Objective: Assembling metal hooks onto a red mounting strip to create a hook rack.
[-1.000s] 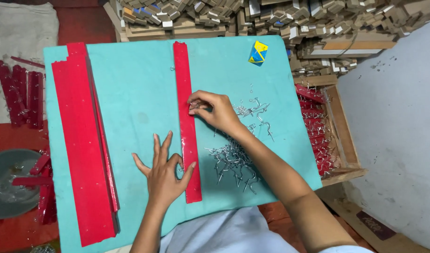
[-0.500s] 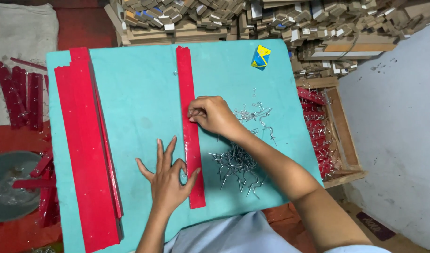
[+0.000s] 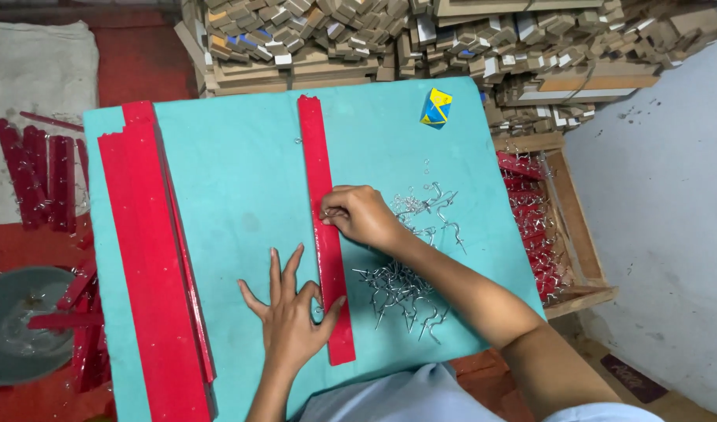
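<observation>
A long red strip (image 3: 321, 180) lies lengthwise down the middle of a turquoise board (image 3: 241, 172). My left hand (image 3: 290, 316) rests flat with fingers spread beside the strip's near end, the thumb on the strip. My right hand (image 3: 361, 216) is closed at the strip's right edge halfway along it, pinching a small metal hook against it. A loose pile of metal hooks (image 3: 409, 285) lies to the right of the strip.
A stack of red strips (image 3: 151, 258) lies along the board's left side. A blue and yellow small box (image 3: 436, 107) sits at the far right. A wooden crate (image 3: 565, 227) with red strips stands right; a grey bowl (image 3: 14, 328) left; cardboard stacks (image 3: 389, 39) behind.
My right hand has slid a little nearer along the strip's edge. My left hand keeps its place at the strip's near end.
</observation>
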